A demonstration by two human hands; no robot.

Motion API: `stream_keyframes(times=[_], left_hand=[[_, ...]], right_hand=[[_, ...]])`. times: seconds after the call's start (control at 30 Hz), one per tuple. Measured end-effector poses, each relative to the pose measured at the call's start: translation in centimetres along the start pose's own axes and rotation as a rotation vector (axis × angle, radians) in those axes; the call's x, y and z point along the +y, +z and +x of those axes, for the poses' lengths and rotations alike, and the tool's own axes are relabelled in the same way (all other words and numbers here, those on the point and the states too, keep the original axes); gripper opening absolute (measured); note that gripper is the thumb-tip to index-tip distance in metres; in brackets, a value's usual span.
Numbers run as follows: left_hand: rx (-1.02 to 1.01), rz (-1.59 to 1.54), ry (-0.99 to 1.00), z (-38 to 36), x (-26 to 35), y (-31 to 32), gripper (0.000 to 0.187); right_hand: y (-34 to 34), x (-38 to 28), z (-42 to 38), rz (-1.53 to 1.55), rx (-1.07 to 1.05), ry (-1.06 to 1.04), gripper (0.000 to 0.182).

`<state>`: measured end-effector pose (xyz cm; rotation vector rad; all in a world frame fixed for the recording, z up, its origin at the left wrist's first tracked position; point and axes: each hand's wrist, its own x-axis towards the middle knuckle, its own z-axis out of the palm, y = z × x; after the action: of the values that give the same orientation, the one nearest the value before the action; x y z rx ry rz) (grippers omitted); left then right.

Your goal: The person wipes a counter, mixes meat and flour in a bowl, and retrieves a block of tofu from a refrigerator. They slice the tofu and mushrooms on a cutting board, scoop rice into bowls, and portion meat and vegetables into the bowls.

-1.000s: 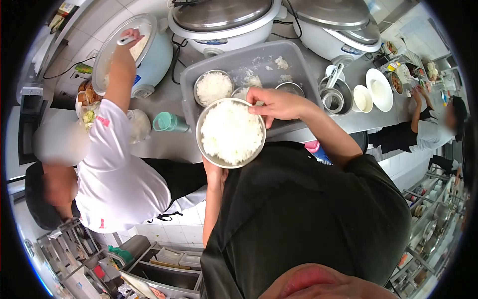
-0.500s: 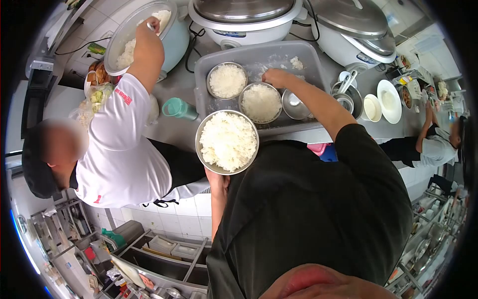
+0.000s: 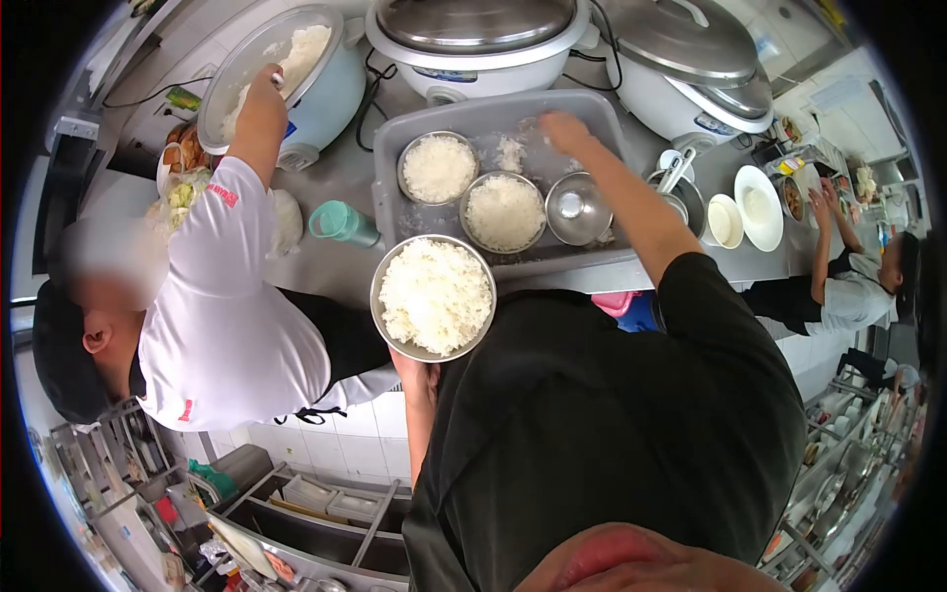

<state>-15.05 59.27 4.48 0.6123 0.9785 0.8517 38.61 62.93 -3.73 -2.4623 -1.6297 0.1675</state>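
My left hand (image 3: 418, 371) supports a metal bowl from below, heaped with white rice (image 3: 435, 298), just in front of the grey tub (image 3: 552, 260). The palm and most fingers are hidden under the bowl. My right hand (image 3: 565, 133) reaches into the far part of the tub; its fingertips are blurred and I cannot make out anything in them. Beside it lies a loose clump of rice (image 3: 510, 154). Inside the tub stand two metal bowls of rice, a left bowl (image 3: 439, 169) and a middle bowl (image 3: 504, 213), plus an empty metal bowl (image 3: 579, 209) on the right.
At left, a co-worker (image 3: 232, 306) has one hand in a large rice pot (image 3: 326, 94). Lidded cookers (image 3: 473, 64) line the back. A teal cup (image 3: 343, 224) stands left of the tub; white bowls (image 3: 757, 207) and a ladle (image 3: 679, 170) lie right. Another person works far right.
My right hand has moved away from the middle rice bowl, farther back in the tub, uncovering the rice clump. The left hand still holds its bowl. The whole view has shifted slightly.
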Motion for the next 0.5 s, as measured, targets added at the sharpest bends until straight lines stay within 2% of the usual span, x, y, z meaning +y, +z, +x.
stream_keyframes(times=[0.03,0.07,0.13,0.17,0.23,0.3,0.33,0.37,0.43,0.5], left_hand=[[0.006,0.026,-0.015,-0.2,0.1,-0.4,0.047],[-0.015,0.069,-0.045,-0.8,0.6,-0.5,0.046],[-0.027,0.112,-0.074,-1.1,0.8,0.1,0.044],[0.049,0.025,-0.031,-1.1,0.4,0.9,0.042],[0.146,-0.060,0.009,-1.3,0.0,0.9,0.040],[0.103,0.107,-0.082,-1.2,0.3,0.1,0.039],[0.171,0.129,-0.125,-1.7,1.4,1.5,0.041],[0.126,0.062,-0.075,-1.1,0.9,1.3,0.042],[0.088,-0.010,-0.030,0.3,0.4,1.6,0.041],[0.057,0.017,-0.034,0.7,1.0,3.1,0.041]], right_hand=[[-0.9,1.5,-0.6,-0.152,-0.079,0.062,0.027],[0.5,3.1,-1.3,-0.148,-0.083,0.056,0.027],[4.8,5.5,-2.0,-0.318,0.008,0.009,0.033],[4.3,4.7,-2.0,-0.314,0.001,0.000,0.033],[1.9,2.4,-2.8,-0.099,-0.165,0.056,0.035],[1.4,3.0,-3.1,-0.025,-0.165,0.010,0.032],[1.3,2.5,-2.5,0.047,-0.155,-0.035,0.031],[-0.1,0.5,-2.2,0.054,-0.164,-0.063,0.031],[-6.8,-4.7,-3.3,0.693,-0.330,0.107,0.031],[-11.7,-10.9,-5.6,1.045,-0.335,-0.091,0.030]])
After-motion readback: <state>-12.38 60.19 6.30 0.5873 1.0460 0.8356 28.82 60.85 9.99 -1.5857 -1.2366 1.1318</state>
